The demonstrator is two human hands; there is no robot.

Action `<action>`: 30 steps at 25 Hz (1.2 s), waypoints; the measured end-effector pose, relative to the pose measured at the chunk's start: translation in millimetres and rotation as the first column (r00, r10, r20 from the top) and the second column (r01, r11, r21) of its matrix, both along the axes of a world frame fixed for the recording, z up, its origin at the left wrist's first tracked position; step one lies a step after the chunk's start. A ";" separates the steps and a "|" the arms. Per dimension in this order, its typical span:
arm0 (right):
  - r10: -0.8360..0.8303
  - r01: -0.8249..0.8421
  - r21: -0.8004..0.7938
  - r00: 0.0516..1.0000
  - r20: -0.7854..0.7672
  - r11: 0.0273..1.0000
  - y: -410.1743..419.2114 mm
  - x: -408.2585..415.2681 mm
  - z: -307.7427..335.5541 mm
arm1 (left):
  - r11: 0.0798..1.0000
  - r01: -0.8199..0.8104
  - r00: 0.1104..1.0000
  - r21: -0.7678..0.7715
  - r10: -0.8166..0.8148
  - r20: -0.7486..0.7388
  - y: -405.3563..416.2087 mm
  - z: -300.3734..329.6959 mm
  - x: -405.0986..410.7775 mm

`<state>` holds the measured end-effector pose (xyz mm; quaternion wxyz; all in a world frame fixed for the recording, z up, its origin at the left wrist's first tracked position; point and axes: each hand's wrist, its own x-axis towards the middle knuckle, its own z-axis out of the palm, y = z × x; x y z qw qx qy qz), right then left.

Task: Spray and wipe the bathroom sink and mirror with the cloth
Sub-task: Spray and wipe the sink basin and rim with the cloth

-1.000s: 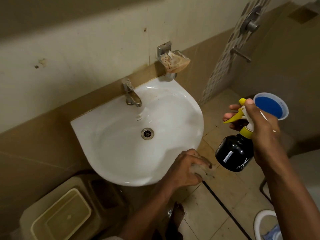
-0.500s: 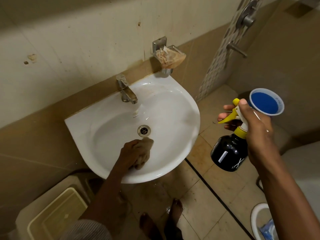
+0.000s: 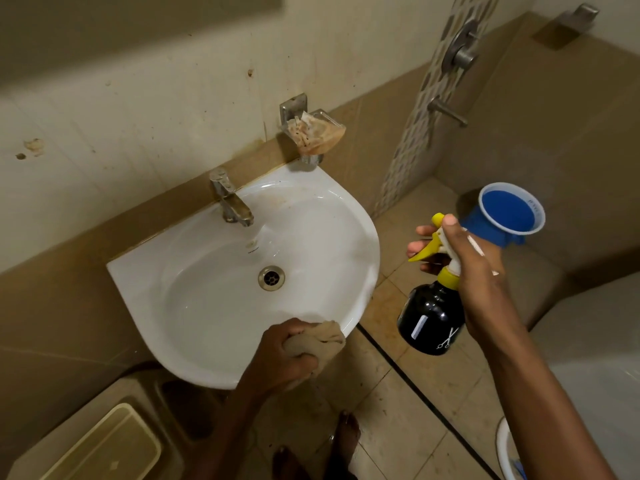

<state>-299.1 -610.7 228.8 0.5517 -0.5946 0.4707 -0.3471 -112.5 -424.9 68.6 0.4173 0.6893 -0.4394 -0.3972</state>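
A white wall-mounted sink (image 3: 194, 271) with a steel tap (image 3: 230, 202) and a round drain (image 3: 272, 278) fills the middle of the view. My left hand (image 3: 280, 355) grips a bunched beige cloth (image 3: 317, 341) pressed on the sink's front rim. To the right of the sink, my right hand (image 3: 478, 268) holds a black spray bottle (image 3: 431, 315) with a yellow trigger, its nozzle facing the basin. The mirror's lower edge (image 3: 138, 15) shows dimly at the top left.
A steel soap dish (image 3: 315, 133) hangs on the wall behind the sink. A blue mug (image 3: 509, 213) sits on a ledge at the right. Shower fittings (image 3: 460, 53) are mounted at the far right. A beige bin (image 3: 104, 445) stands under the sink. My bare feet (image 3: 346, 441) are on the tiled floor.
My left hand with the cloth went from the front rim into the basin by the drain, then back to the front rim. The right hand with the bottle stayed nearly still.
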 end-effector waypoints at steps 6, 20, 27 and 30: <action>0.053 -0.051 0.034 0.997 -0.061 0.998 5.3 24.5 -14.3 | 0.992 -0.017 0.992 -0.121 0.032 0.118 -71.8 6.3 -56.8; -0.074 0.071 0.077 0.997 0.033 0.994 -22.2 -14.2 17.0 | 0.897 -0.378 0.925 -0.228 0.375 -0.060 -219.3 18.0 -35.9; 0.276 -0.275 0.032 0.957 -0.085 0.961 -28.4 92.6 -35.8 | 0.349 -0.891 0.405 -0.292 0.901 -0.158 -175.6 -26.5 63.5; 0.362 -0.369 -0.021 0.920 -0.152 0.929 -29.3 123.1 -48.7 | 0.284 -0.905 0.341 -0.317 0.929 -0.142 -180.2 -18.7 49.3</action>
